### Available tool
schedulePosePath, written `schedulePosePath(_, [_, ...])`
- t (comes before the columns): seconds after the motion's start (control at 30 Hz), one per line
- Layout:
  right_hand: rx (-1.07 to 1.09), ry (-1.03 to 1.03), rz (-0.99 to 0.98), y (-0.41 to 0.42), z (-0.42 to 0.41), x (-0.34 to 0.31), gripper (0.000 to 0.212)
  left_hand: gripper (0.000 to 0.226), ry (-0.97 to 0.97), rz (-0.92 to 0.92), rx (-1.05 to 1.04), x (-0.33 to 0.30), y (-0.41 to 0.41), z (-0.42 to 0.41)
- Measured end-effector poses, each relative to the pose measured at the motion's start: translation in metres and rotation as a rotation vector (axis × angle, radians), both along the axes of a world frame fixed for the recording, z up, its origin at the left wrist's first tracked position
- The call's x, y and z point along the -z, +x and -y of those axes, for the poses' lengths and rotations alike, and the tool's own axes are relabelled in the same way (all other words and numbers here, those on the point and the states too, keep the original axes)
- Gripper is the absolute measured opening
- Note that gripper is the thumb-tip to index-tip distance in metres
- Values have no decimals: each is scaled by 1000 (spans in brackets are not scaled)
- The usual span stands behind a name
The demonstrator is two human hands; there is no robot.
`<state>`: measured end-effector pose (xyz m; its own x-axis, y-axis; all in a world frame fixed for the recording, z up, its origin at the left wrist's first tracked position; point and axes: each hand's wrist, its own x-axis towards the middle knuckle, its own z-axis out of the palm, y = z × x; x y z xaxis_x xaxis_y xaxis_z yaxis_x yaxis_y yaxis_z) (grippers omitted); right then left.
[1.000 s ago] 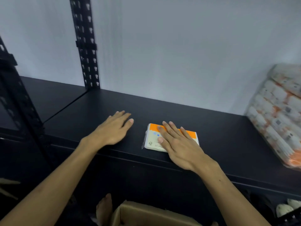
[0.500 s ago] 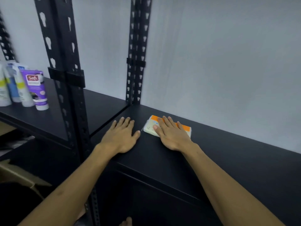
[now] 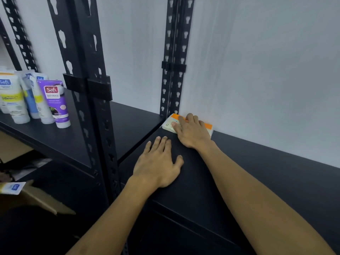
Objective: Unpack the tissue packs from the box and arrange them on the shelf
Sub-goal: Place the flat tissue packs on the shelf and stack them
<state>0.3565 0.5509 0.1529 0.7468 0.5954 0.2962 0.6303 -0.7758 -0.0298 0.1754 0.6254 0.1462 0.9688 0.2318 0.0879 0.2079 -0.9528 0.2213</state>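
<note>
We see the pack (image 3: pixel 191 124) lying flat in the back left corner of the shelf (image 3: pixel 276 173), its far edge against the wall (image 3: pixel 257 61) and its left end just beside the post (image 3: pixel 173 57); our right hand (image 3: pixel 193 133) rests on it with straight fingers, pressing and not curling round it; our left hand (image 3: pixel 159 164) lies flat and open on the bare shelf just in front, holding nothing; to the right the shelf runs on dark and free along the wall, and its front edge passes under both forearms; the pack shows an orange band and a pale face with small marks too blurred to read; on the left shelf (image 3: pixel 55 137) stand tubes (image 3: pixel 24 100), the purple one (image 3: pixel 56 103) reading "Safi NATURALS", another reading "Safi"; a cardboard flap (image 3: pixel 42 199) shows at lower left.
</note>
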Motion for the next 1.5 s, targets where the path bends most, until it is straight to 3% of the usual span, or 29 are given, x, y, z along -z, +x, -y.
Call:
schedulePosePath(0.3, [19, 42, 6, 3, -8, -4, 75, 74, 5, 1, -1, 3, 3, -1])
schedulePosePath(0.53, [18, -12, 25, -1, -6, -2, 70, 74, -16, 8, 1, 1, 3, -1])
schedulePosePath(0.9, [-52, 147, -2, -16, 6, -25, 82, 77, -63, -24, -15, -6, 5, -2])
schedulePosePath(1.13, [140, 333, -157, -38, 100, -19, 72, 77, -71, -42, -16, -8, 4, -2])
schedulePosePath(1.3, [294, 179, -298, -56, 182, -4, 68, 77, -70, -43, -23, -9, 2, -1])
schedulePosePath(1.5, [357, 95, -244, -105, 241, -2, 66, 77, -13, -82, -16, -13, 1, -3])
